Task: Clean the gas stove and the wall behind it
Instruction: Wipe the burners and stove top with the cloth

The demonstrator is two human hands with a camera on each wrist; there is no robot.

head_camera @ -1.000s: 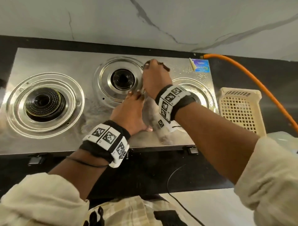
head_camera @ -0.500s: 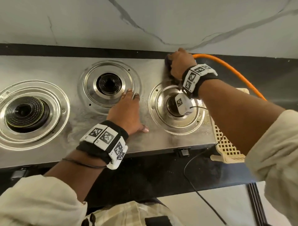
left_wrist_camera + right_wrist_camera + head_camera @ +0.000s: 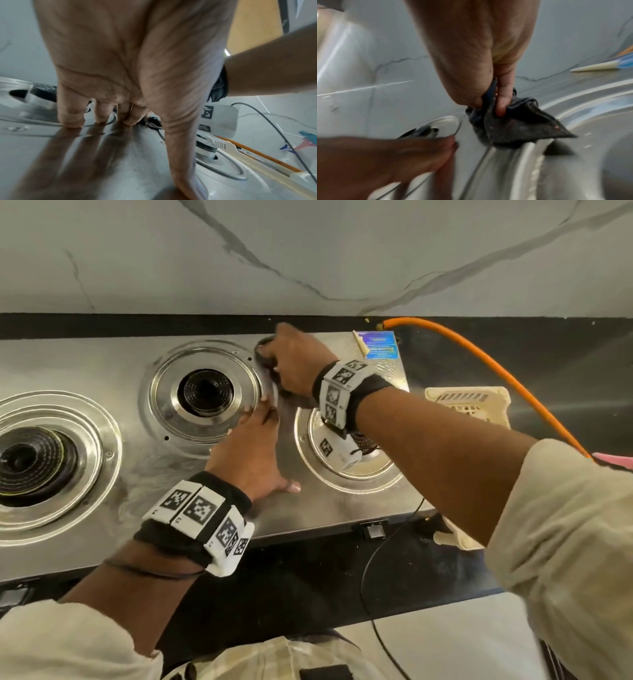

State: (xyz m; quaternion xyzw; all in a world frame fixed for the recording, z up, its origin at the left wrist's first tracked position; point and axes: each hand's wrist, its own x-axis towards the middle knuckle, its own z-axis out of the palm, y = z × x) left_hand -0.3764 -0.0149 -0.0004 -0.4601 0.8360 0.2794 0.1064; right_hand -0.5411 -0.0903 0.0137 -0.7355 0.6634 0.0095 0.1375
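One gas stove (image 3: 102, 364) stood on a black worktop (image 3: 308, 573), its back edge close to the wall (image 3: 308, 251). The stove top was brushed steel, flat and reflective, with a faint smeared film near the front left. Three round burners were counted: a left burner (image 3: 30, 463), a middle burner (image 3: 205, 392) and a right burner (image 3: 352, 453), each a dark ribbed cap set in stepped, polished steel rings. The right burner was partly hidden by the right forearm. The wall was smooth pale stone with grey veins.

Two hands were in view. The right hand (image 3: 298, 361) was clenched around one dark cloth (image 3: 513, 124), a coarse woven piece bunched into folds with one pointed corner lying flat. It sat on the steel between the middle and right burners, towards the rear. The left hand (image 3: 250, 453) lay released and flat on the steel just in front of it, straight fingers (image 3: 70, 115) pressing the surface, holding nothing.

One orange hose (image 3: 479, 357), smooth and round, ran from the rear right corner of the stove. One blue sticker (image 3: 380, 345) lay at that corner, its edge peeling. One cream plastic basket (image 3: 469, 402) with a lattice wall sat on the worktop just beside the stove's right end. Each wrist carried one band of black-and-white square markers.
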